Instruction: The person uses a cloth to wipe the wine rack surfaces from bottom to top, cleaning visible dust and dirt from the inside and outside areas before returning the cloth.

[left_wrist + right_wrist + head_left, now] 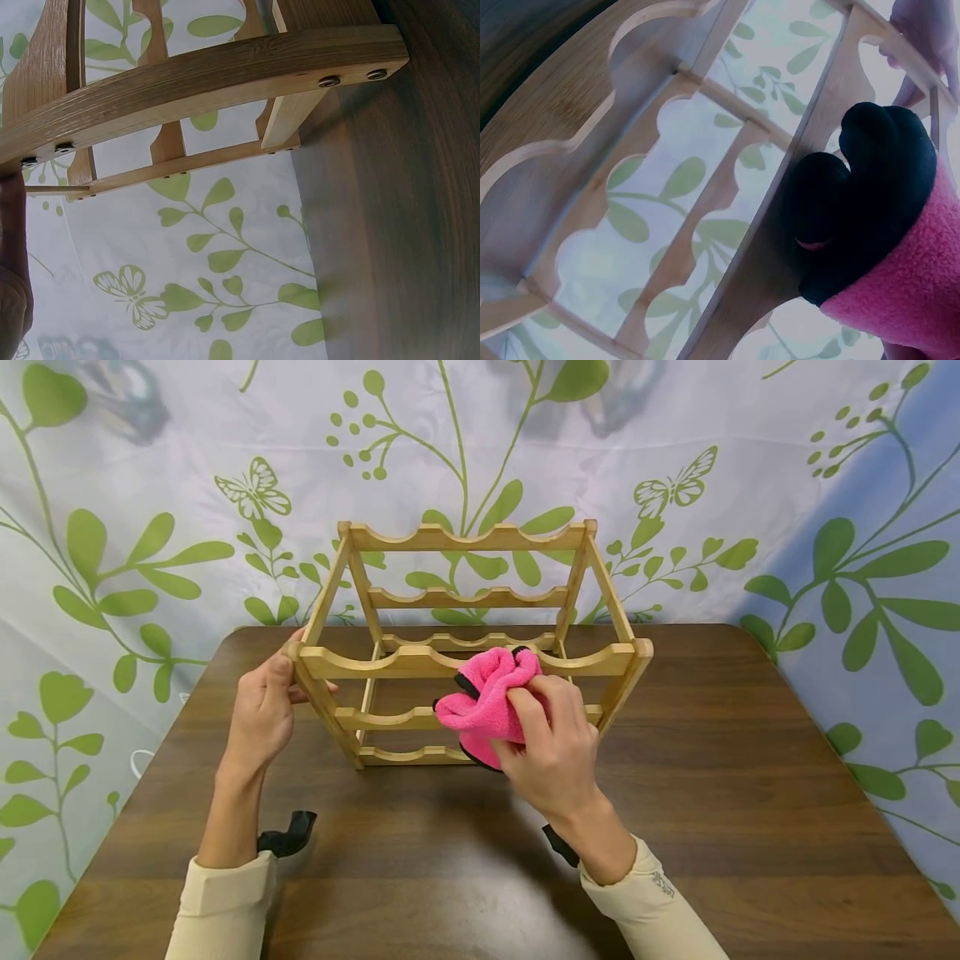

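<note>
A light wooden rack (375, 664) with scalloped rails stands upright on the table. My left hand (258, 718) grips its front left post near the top corner; in the left wrist view, only part of that hand (11, 255) shows beside the rack's post (217, 79). A pink cloth (491, 697) with black edging is bunched in my right hand (551, 752), against the front of the rack at the top rail, right of the middle. Up close in the right wrist view, the cloth (907, 277) covers part of a rail, and most of the right hand is hidden.
The brown wooden table (720, 777) extends around the rack. Close behind hangs a pale curtain (300, 460) printed with green leaves and butterflies. Black bands (288, 833) are at the wrists. A thin white loop (138, 762) shows at the table's left edge.
</note>
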`<action>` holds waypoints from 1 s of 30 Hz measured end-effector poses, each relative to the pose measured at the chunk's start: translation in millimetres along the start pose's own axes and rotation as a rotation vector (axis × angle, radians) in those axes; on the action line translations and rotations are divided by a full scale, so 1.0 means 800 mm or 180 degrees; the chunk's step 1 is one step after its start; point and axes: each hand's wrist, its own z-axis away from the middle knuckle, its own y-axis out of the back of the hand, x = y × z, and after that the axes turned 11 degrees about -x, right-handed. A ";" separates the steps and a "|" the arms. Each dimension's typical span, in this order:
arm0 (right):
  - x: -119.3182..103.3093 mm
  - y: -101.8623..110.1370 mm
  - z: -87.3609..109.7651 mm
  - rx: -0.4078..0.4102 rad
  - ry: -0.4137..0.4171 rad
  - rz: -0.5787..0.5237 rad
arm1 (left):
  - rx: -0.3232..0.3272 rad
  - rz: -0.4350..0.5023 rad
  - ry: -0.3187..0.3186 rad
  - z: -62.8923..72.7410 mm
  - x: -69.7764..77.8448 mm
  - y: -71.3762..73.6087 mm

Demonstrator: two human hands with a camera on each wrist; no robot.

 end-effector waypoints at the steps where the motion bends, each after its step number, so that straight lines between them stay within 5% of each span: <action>1: 0.001 0.001 0.001 -0.0010 -0.0022 -0.0003 | -0.0001 -0.0014 0.0005 0.000 0.000 0.000; 11: 0.018 0.011 0.013 0.0141 -0.0169 0.0040 | 0.0035 0.0005 0.0047 0.001 0.000 -0.002; 20: 0.032 0.021 0.025 0.0238 -0.0403 0.0064 | 0.0025 -0.0355 0.0192 0.008 0.001 -0.006; 30: 0.048 0.036 0.027 0.0500 -0.0708 0.0175 | 0.0050 -0.0175 0.0151 0.006 0.001 -0.005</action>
